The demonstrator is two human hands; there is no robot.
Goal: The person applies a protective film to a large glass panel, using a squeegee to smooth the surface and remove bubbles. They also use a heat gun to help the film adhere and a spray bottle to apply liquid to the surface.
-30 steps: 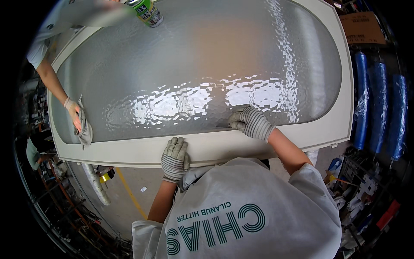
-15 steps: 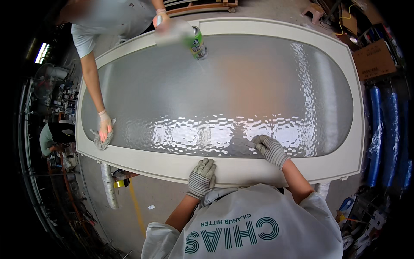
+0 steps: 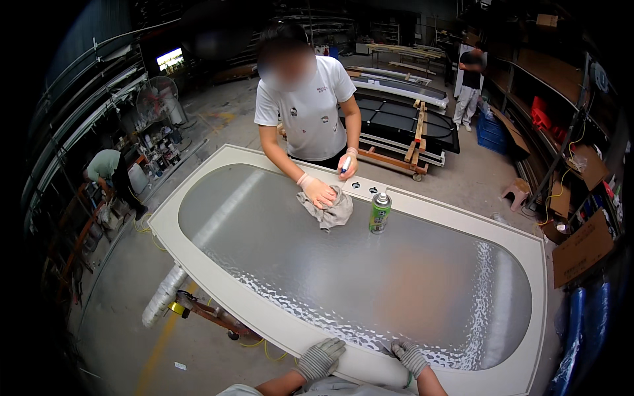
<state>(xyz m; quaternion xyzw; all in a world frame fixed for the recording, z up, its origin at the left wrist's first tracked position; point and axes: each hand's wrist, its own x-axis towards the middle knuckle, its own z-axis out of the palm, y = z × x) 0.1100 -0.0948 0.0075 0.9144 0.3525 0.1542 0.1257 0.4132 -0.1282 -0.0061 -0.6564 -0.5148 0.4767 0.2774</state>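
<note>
A cream-white door panel (image 3: pixel 456 376) with a large rounded pane of rippled glass (image 3: pixel 290 264) lies flat before me. My left hand (image 3: pixel 321 358), in a grey striped glove, rests open and flat on the near frame. My right hand (image 3: pixel 409 358), gloved alike, is at the near edge of the glass, fingers closed on a thin blade-like tool (image 3: pixel 387 349); its handle is hidden. Across the panel, a co-worker presses a grey cloth (image 3: pixel 330 210) on the glass and holds a marker pen (image 3: pixel 346 164). A green spray can (image 3: pixel 380 213) stands upright beside the cloth.
A wrapped support leg (image 3: pixel 165 295) stands under the panel's left end. Stacked panels on a wooden-wheeled cart (image 3: pixel 396 162) are behind the co-worker. At right are a pink stool (image 3: pixel 516 193), a cardboard sheet (image 3: pixel 582 248) and blue wrapped rolls (image 3: pixel 573 343). Other people are farther back.
My view has tilted up, showing more of the workshop. The co-worker's cloth has moved from the glass's left end to its far edge near the can. My hands stay at the near edge.
</note>
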